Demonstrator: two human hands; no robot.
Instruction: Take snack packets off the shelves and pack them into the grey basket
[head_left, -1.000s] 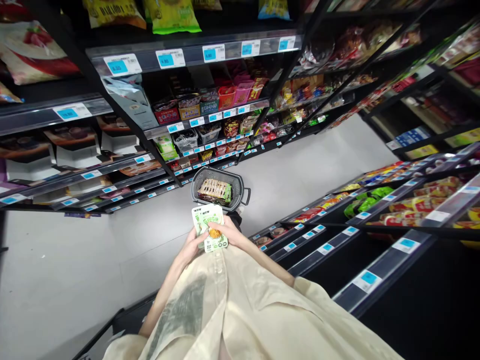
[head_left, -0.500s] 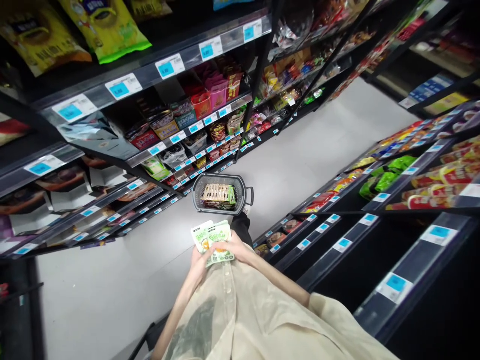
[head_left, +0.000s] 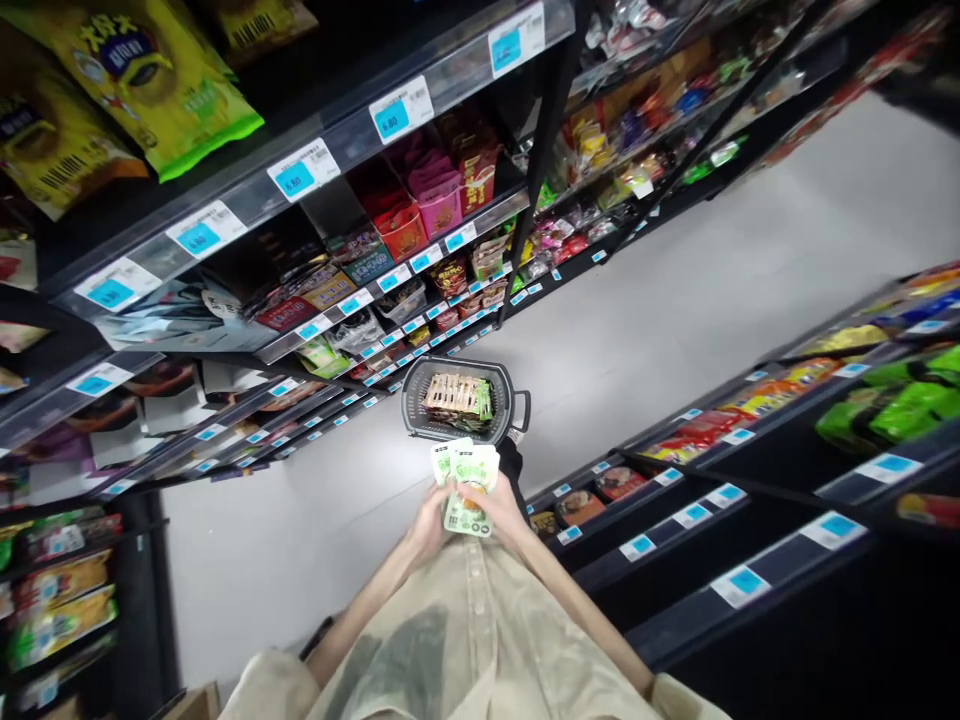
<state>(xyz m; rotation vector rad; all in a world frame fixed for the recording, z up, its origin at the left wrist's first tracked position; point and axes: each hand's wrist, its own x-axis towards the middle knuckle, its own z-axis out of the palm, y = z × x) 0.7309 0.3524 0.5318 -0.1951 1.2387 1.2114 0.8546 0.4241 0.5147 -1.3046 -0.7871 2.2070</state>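
Two white-and-green snack packets overlap in front of my shirt, printed side up. The front packet [head_left: 472, 519] lies in the fingers of my right hand [head_left: 507, 512], which is closed on its right edge. Mostly covered behind it is the back packet [head_left: 444, 461], whose left side is gripped by my left hand [head_left: 429, 520]. Just beyond the packets a grey shopping basket [head_left: 412, 400] rests on the floor by my foot. Inside it sits a row of beige and green packages [head_left: 454, 394].
Tall shelves with price tags [head_left: 300, 170] rise on the left, holding yellow snack bags [head_left: 154, 85] and small boxed goods. Lower shelving on the right carries green packs [head_left: 911, 405]. A grey aisle floor [head_left: 675, 290] runs between them. A cardboard box [head_left: 191, 702] shows at the lower left.
My view has turned, so the shelves, basket and hands have shifted in the picture. The two packets overlap more than before, both still held.
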